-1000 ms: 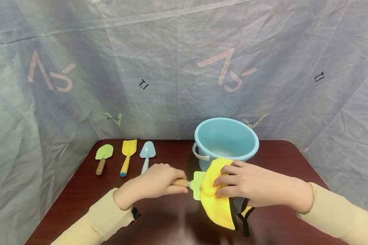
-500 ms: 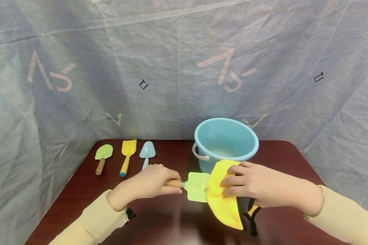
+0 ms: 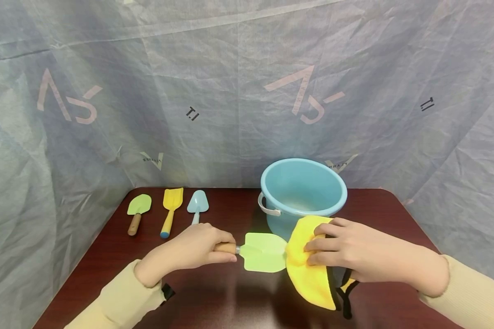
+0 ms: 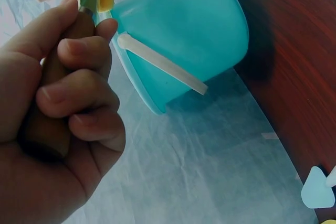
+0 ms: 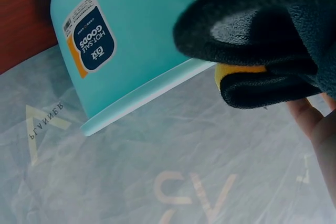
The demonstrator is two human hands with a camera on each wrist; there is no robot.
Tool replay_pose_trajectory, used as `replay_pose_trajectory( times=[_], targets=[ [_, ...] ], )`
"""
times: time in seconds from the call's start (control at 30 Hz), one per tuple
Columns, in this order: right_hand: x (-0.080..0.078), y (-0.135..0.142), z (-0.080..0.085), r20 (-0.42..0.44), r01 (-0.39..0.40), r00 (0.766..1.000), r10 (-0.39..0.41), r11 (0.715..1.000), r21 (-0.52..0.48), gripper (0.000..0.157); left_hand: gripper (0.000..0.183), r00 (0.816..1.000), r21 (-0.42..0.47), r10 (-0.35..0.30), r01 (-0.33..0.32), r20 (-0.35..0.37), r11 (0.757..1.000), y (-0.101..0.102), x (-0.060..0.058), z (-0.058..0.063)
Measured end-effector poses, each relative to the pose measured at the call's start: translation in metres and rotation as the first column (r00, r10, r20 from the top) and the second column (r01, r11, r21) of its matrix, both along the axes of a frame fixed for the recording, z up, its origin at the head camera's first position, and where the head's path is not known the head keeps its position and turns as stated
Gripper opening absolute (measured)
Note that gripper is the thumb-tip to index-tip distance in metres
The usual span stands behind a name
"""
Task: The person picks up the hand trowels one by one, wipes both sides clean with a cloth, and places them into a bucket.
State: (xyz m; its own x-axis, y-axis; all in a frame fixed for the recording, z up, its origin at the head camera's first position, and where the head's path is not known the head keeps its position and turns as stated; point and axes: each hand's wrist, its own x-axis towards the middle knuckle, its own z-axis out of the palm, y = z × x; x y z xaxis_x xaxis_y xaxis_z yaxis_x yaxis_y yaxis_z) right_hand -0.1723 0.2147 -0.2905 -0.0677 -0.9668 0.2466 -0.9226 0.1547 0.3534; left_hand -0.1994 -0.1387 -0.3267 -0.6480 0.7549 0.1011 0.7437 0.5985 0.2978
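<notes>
My left hand (image 3: 193, 249) grips the wooden handle (image 4: 52, 103) of a hand shovel with a broad light green blade (image 3: 264, 252). The blade points right, and its tip meets the edge of a yellow cloth (image 3: 313, 269) in the head view; whether the cloth still covers the very tip I cannot tell. My right hand (image 3: 354, 249) holds this cloth bunched, fingers spread over its yellow side. The cloth's dark grey underside with black trim (image 5: 262, 40) shows in the right wrist view, where most of the hand is hidden.
Behind the cloth stands a light blue bucket (image 3: 302, 183) with a white handle (image 3: 268, 208). At the left of the dark red table (image 3: 230, 297) lie a green trowel (image 3: 139, 210), a yellow shovel (image 3: 172, 210) and a pale blue trowel (image 3: 198, 203). Grey sheeting (image 3: 238, 91) hangs behind.
My hands have drawn apart, the left going left with the shovel and the right going right with the cloth. Most of the green blade, earlier covered by the cloth, now shows.
</notes>
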Motion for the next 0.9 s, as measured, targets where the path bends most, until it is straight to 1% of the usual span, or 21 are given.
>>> replay_pose_trajectory(
  times=[0.27,0.43,0.5,0.53,0.57,0.7,0.73,0.8,0.9],
  targets=[
    [0.002,0.007,-0.004,0.002,0.006,1.000,-0.006,1.000,-0.013,0.065,0.019,0.999,-0.006,0.032,-0.032,-0.002,0.999,-0.008,0.002,0.003],
    [0.004,0.011,-0.007,0.001,0.019,1.000,-0.019,0.999,-0.037,0.057,0.017,0.999,0.012,0.040,-0.039,-0.027,0.999,-0.014,0.003,0.006],
    [0.006,0.013,-0.007,0.004,0.031,1.000,-0.030,0.998,-0.053,0.056,0.016,0.998,0.020,0.048,-0.048,-0.028,0.999,-0.017,0.003,0.008],
    [0.007,0.014,-0.007,0.008,0.041,0.999,-0.041,0.997,-0.060,0.053,0.016,0.998,0.019,0.054,-0.054,-0.027,0.998,-0.018,0.004,0.008],
    [0.008,0.015,-0.006,0.012,0.052,0.999,-0.052,0.996,-0.068,0.053,0.016,0.998,0.023,0.057,-0.056,-0.023,0.998,-0.019,0.004,0.009],
    [0.015,0.021,-0.002,0.013,0.112,0.994,-0.112,0.988,-0.110,0.066,0.017,0.997,0.023,0.068,-0.067,-0.028,0.997,-0.021,0.004,0.010],
    [0.017,0.022,-0.001,0.014,0.131,0.991,-0.130,0.984,-0.123,0.072,0.018,0.997,0.025,0.069,-0.069,-0.029,0.997,-0.021,0.004,0.010],
    [0.020,0.024,0.001,0.008,0.166,0.986,-0.167,0.974,-0.154,0.074,0.018,0.996,0.023,0.075,-0.074,-0.038,0.997,-0.022,0.003,0.010],
    [0.024,0.025,0.005,0.012,0.233,0.972,-0.235,0.953,-0.191,0.072,0.019,0.996,0.021,0.079,-0.078,-0.050,0.997,-0.022,0.003,0.009]
  ],
)
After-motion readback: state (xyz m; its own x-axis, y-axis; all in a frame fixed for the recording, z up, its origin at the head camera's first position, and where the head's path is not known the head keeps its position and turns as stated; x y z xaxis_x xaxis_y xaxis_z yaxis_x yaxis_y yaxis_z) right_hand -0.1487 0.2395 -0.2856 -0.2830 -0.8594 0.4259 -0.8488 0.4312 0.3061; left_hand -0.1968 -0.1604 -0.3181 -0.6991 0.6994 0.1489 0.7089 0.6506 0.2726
